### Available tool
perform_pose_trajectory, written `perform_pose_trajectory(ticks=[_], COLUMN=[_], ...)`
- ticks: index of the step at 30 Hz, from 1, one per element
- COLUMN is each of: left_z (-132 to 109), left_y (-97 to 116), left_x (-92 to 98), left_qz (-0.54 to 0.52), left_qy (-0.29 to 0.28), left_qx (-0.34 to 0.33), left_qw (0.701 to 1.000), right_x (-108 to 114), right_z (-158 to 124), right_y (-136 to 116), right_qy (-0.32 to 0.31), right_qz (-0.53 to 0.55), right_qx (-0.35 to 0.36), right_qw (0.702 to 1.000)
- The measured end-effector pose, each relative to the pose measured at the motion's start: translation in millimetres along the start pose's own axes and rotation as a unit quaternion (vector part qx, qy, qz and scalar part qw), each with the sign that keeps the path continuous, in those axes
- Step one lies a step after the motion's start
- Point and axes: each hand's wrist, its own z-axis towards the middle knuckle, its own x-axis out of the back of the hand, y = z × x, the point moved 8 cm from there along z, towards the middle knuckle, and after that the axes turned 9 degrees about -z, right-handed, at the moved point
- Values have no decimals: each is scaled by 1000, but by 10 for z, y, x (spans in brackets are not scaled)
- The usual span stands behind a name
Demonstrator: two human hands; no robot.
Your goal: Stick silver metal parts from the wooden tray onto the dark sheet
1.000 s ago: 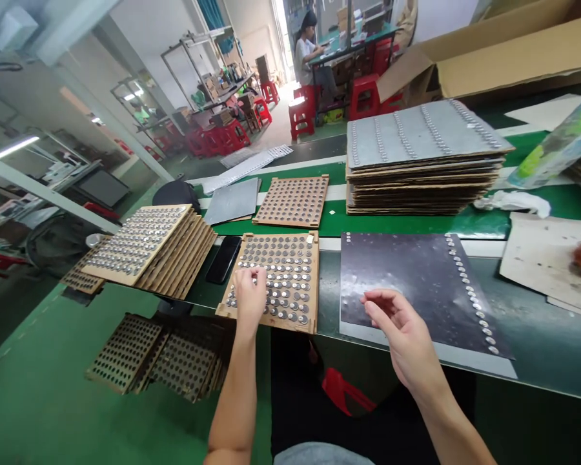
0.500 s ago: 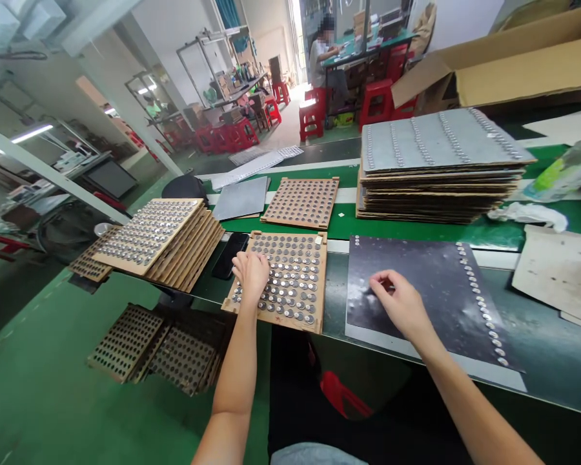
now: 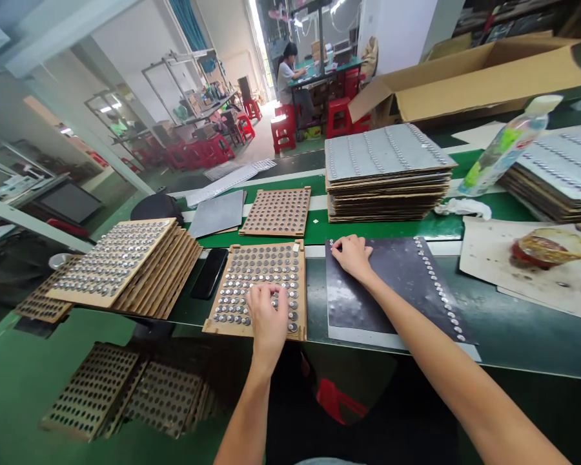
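Well, on the tabletop (image 3: 315, 303), the wooden board (image 3: 301, 274) carries discs (image 3: 293, 317), probably light, stiff and best pinched by their rims; over them the left hand (image 3: 268, 323) curls loosely, contents unclear. Further right, the right hand (image 3: 354, 256) bunches its fingers at the dark sheet (image 3: 392, 268)'s top-left corner, hold hidden.

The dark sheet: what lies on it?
On the dark sheet, small round pieces line the right side; at least one is at the far-left corner. Anything beneath the right hand is hidden.
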Motion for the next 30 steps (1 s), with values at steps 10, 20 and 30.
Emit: perform_pose_trajectory(ticks=[10, 20, 30], left_z=[-385, -605, -672], left_y=[460, 728, 836], left_x=[-448, -408, -330], left_qz=[-240, -308, -253], left_qy=[-149, -191, -146], left_qx=[5, 8, -87], left_qw=[959, 932, 952], right_x=[575, 877, 818], right_z=[-1484, -1920, -2042], right_y=[-299, -317, -378], right_qy=[8, 148, 130], right_qz=[283, 346, 401], right_qx=[101, 152, 121], right_qw=[954, 914, 899])
